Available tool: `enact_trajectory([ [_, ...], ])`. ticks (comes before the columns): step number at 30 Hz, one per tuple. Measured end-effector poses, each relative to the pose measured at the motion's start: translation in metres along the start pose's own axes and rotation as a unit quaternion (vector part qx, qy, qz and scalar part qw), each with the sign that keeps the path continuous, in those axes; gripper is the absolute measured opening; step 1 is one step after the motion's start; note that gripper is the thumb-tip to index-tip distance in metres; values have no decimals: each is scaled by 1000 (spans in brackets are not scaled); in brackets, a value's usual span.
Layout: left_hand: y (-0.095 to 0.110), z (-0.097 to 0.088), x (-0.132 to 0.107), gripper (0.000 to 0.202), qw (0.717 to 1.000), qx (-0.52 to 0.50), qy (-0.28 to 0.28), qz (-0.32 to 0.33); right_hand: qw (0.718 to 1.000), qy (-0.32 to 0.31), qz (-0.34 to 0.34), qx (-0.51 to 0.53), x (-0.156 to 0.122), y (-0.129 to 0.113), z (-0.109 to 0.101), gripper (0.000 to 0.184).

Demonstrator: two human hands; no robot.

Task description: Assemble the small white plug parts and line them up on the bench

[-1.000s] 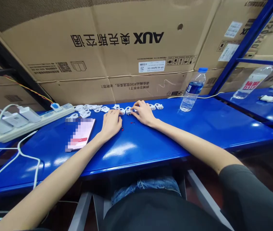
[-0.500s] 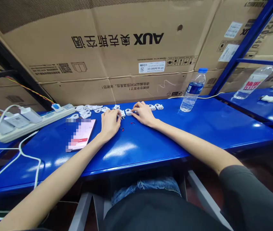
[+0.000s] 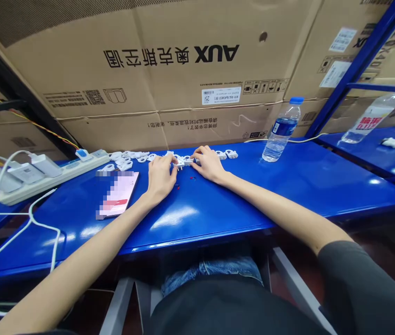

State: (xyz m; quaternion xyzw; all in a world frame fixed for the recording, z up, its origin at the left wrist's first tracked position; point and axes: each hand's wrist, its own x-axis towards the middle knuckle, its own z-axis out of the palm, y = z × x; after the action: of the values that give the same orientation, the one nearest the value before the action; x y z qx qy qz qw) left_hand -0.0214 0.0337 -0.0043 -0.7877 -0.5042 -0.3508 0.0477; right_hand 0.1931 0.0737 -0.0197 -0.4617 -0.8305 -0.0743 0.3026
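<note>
Head view. The table [image 3: 288,186] is closed along its far edge, at 12 o'clock of the hands, by a cardboard box [image 3: 183,70]. Bare blue surface lies open from the hands to the near edge at 6 o'clock and toward 3 o'clock.

At 9 o'clock the room is taken by a phone [image 3: 118,193] and a power strip [image 3: 54,174] with chargers plugged in.

A small white part [image 3: 180,163] with short prongs is pinched in the closed grip of the left hand [image 3: 161,177], just above the table near the far edge. A second white part [image 3: 188,161] is touched by the fingertips of the right hand [image 3: 209,165]; whether that grip is closed on it cannot be told.

A row of like white parts [image 3: 128,160] lies at 10 o'clock.

A water bottle [image 3: 281,132], capped in blue, stands upright at 2 o'clock and holds clear water.
</note>
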Motion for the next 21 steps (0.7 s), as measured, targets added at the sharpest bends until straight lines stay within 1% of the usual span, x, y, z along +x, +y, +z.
enact_trajectory([
  [4,2,-1,0,10,1000,-11,5,12,1000,16,-11,20,-3,-3,-7,29],
  [7,5,-3,0,7,999,-32,13,28,998,19,-49,47,-10,-4,-15,37],
  [11,10,-4,-1,7,994,-76,14,79,994,4,-86,73,-23,-4,-29,53],
  [14,15,-5,-3,7,989,-98,-2,110,992,0,-100,80,-29,-3,-37,61],
  [16,17,-5,-4,7,988,-103,-17,118,991,-5,-111,75,-31,-3,-40,61],
  [21,19,-5,-7,9,986,-103,-36,126,991,-21,-117,60,-31,-4,-42,50],
])
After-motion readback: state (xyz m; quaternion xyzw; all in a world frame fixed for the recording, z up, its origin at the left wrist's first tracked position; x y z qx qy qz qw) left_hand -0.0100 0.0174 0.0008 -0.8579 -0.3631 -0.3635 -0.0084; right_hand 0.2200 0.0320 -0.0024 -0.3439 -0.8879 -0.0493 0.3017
